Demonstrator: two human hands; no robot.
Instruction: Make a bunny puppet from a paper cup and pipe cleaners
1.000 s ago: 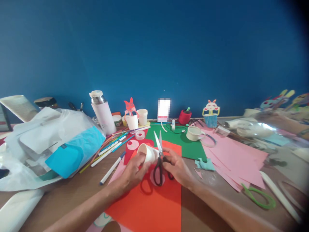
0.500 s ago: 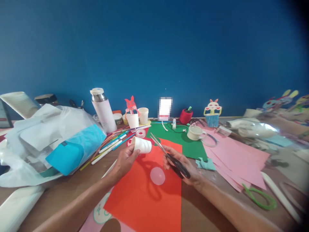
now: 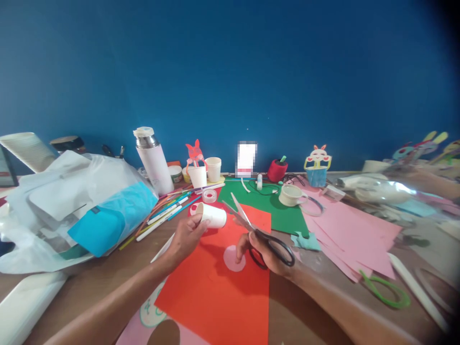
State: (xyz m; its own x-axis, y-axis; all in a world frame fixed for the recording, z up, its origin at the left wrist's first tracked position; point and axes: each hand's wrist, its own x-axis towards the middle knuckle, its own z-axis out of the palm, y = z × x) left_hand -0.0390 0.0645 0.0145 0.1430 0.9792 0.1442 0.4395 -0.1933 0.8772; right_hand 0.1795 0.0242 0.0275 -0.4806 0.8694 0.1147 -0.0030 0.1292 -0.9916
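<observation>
My left hand (image 3: 190, 235) is closed round the mouth end of a white paper cup (image 3: 213, 216), which lies on its side in the air with its base to the right. In my right hand (image 3: 264, 251) is a pair of scissors (image 3: 247, 223) with black handles; the blades are parted and point up and left, close to the cup's base but apart from it. Below both hands lies a sheet of orange-red paper (image 3: 223, 297). On it sits a pink paper circle (image 3: 230, 258), partly covered by my right fingers.
Markers (image 3: 167, 214) and a roll of tape (image 3: 209, 195) lie left of centre. A white flask (image 3: 154, 165) stands behind them, beside a plastic bag (image 3: 104, 177). Green paper (image 3: 291, 220), a mug (image 3: 290, 195) and pink sheets (image 3: 352, 235) spread to the right.
The scissors have spread their blades and handles apart, and my right hand has turned round them. My left hand and the cup have hardly moved.
</observation>
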